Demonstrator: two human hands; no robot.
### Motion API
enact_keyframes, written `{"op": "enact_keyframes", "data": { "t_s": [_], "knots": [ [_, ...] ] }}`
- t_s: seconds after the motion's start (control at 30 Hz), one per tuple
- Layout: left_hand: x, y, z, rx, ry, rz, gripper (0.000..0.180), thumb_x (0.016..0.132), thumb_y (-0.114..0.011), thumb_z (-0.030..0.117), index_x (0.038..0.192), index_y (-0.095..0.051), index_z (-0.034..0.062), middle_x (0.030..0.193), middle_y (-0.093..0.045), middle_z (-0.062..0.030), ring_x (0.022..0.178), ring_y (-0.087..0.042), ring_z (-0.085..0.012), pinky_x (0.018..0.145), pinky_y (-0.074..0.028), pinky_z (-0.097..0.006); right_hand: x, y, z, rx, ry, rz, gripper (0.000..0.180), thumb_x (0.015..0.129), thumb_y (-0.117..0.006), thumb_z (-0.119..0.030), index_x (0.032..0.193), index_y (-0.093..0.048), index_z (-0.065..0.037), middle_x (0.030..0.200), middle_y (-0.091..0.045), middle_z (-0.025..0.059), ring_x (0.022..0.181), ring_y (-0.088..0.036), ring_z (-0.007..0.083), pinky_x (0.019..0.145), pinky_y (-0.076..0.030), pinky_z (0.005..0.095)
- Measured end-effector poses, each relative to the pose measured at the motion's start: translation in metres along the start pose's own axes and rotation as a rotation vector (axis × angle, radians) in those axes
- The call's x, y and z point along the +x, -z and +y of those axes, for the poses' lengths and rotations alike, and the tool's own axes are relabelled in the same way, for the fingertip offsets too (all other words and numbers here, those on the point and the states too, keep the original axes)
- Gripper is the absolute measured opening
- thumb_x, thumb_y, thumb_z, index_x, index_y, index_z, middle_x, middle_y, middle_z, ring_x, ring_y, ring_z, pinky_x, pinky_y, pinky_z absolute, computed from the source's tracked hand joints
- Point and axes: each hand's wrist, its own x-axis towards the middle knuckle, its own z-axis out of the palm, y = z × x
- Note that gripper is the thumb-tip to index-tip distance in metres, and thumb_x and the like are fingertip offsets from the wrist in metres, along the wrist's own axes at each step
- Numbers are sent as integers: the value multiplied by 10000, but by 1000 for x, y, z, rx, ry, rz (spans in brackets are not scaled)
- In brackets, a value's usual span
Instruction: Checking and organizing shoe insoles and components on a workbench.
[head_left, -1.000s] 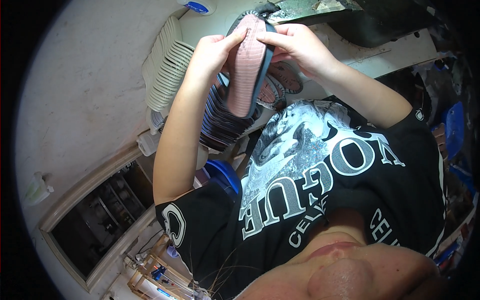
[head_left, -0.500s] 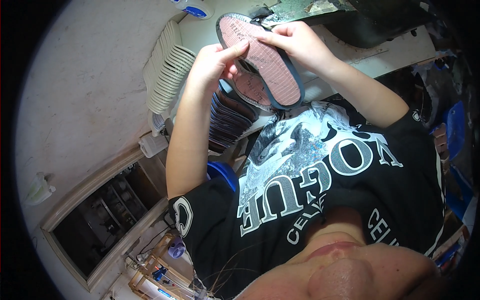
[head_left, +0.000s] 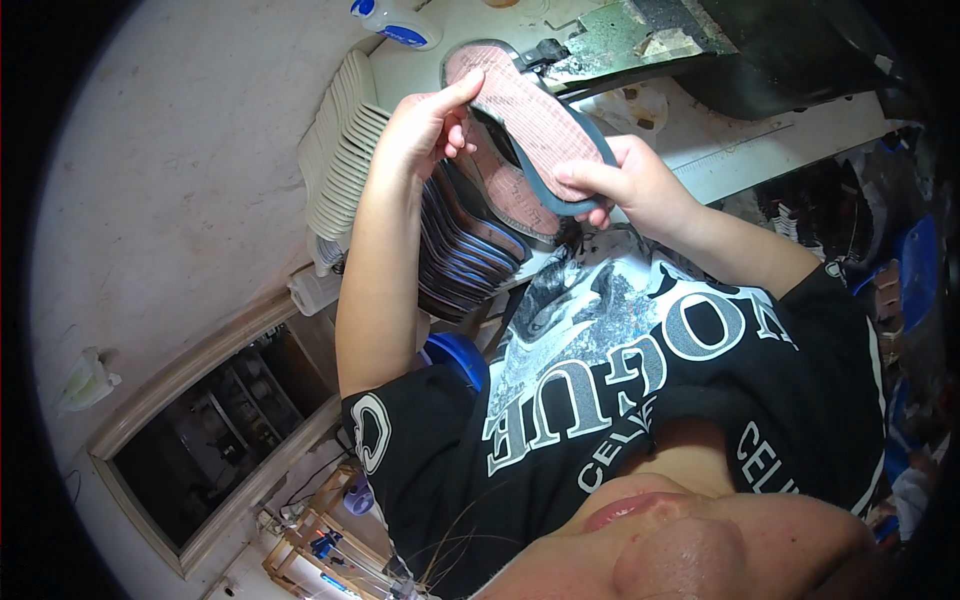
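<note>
Right now I see both hands raised over the tabletop (head_left: 760, 140), sharing one shoe sole (head_left: 530, 120), pink on its face with a dark blue-grey rim. My left hand (head_left: 425, 125) has the sole by its upper end: the thumb lies along the edge and the fingers (head_left: 455, 140) are curled in behind it, closed on the piece. My right hand (head_left: 625, 185) pinches the lower end, its fingers wrapped round the blue rim. The sole is tilted, clear of the surface, just above a second pink sole (head_left: 510, 195) that tops a stack of dark soles (head_left: 465, 250). Left of that stands a row of pale cream soles (head_left: 340, 160) set on edge. A white glue bottle with a blue cap (head_left: 395, 22) lies near the top edge.
</note>
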Motion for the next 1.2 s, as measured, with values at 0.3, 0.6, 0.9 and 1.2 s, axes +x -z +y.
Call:
{"op": "enact_keyframes", "data": {
  "t_s": [0.3,0.6,0.9,1.2],
  "knots": [
    [47,28,36,785,-676,189,791,687,-767,543,1246,-541,31,1386,-431,-223,1363,-297,-352,1120,-247,-460,30,-11,-5,102,128,119,254,916,-616,-248,812,-654,-19,635,-612,14,464,-520,36,420,-396,164],
    [46,-10,69,1057,-685,-494,446,626,-836,417,801,-635,59,800,-603,-79,829,-561,-200,704,-439,-337,6,-24,-9,138,114,171,348,937,-599,-330,933,-659,12,788,-673,64,624,-607,71,589,-502,196],
    [17,-15,85,1095,-457,-510,391,742,-793,338,850,-584,25,679,-531,-3,628,-511,-90,562,-417,-255,-3,-25,-8,227,92,117,279,957,-575,-203,1097,-621,35,1008,-679,117,866,-681,158,777,-547,264],
    [-15,-11,55,1051,-355,-429,329,898,-615,351,894,-586,24,683,-586,-88,633,-567,-197,586,-448,-328,10,-12,-11,284,78,125,310,963,-568,-249,994,-623,54,925,-683,143,832,-705,200,708,-569,245]
  ]
}}
